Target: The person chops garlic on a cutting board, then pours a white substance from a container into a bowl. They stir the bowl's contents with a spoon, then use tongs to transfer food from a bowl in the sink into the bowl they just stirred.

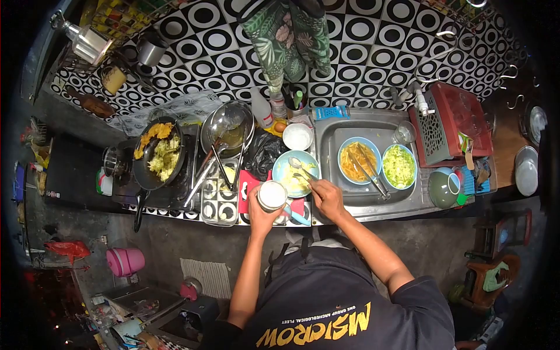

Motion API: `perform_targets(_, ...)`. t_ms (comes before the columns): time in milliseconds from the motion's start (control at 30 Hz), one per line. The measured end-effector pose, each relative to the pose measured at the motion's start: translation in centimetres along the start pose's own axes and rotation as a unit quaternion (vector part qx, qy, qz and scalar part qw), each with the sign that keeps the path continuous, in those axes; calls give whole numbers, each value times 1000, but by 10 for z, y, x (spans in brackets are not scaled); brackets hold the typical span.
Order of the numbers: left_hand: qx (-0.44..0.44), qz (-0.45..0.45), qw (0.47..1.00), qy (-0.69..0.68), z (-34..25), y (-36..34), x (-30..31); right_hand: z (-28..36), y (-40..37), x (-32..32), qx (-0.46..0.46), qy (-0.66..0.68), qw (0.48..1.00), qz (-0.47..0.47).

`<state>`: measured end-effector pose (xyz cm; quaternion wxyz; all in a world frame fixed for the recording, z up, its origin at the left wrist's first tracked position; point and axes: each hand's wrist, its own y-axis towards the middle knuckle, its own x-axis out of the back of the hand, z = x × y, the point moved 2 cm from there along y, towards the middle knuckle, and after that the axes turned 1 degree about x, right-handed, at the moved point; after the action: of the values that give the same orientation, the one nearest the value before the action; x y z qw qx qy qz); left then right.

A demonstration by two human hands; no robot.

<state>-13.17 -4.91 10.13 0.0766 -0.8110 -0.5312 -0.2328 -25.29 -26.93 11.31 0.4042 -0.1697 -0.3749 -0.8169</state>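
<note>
White cylindrical jar (pixel 272 195) upright in left hand (pixel 261 214), fingers wrapped round; right hand (pixel 328 199) fingers pinch metal spoon (pixel 302 171) over pale-blue round bowl (pixel 280 166), jar's 1 o'clock, probably kept close for reach.

— We see black-and-white ringed circles across the wall tiles (pixel 361 64).
— And a green leaf print on the hanging cloth (pixel 286 41).
— To us the jar (pixel 272 195) looks white, the plate (pixel 280 170) pale blue, the spoon (pixel 294 163) silvery.
— We count two more blue bowls: the strips bowl (pixel 340 160) holds orange-yellow, the shreds bowl (pixel 384 166) pale green.
— We see a red rack (pixel 461 116) and a pink tub (pixel 124 261) on the floor.
— We read yellow lettering on the black shirt (pixel 326 291).
</note>
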Motion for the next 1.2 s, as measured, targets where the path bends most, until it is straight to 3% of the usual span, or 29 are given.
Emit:
perform_targets(67,2,1,1000,-2,2,0,-1,0,1,0,1,11,1000,-16)
perform_targets(267,1,16,1000,-6,3,2,-2,18,12,16,-114,84,988,-62)
perform_targets(367,-22,32,999,5,3,4,-1,30,20,27,-126,144,974,-120)
perform_targets(500,-38,33,999,-4,-5,6,0,54,25,42,-145,195,962,-125)
perform_targets(800,-74,30,997,-1,-16,9,-6,69,21,24,5,107,994,3)
perform_targets(900,-96,21,995,16,-18,11,-7,72,20,19,27,85,996,-7)
perform_targets(1200,-92,23,995,28,-25,12,-8,67,17,7,-22,102,994,13)
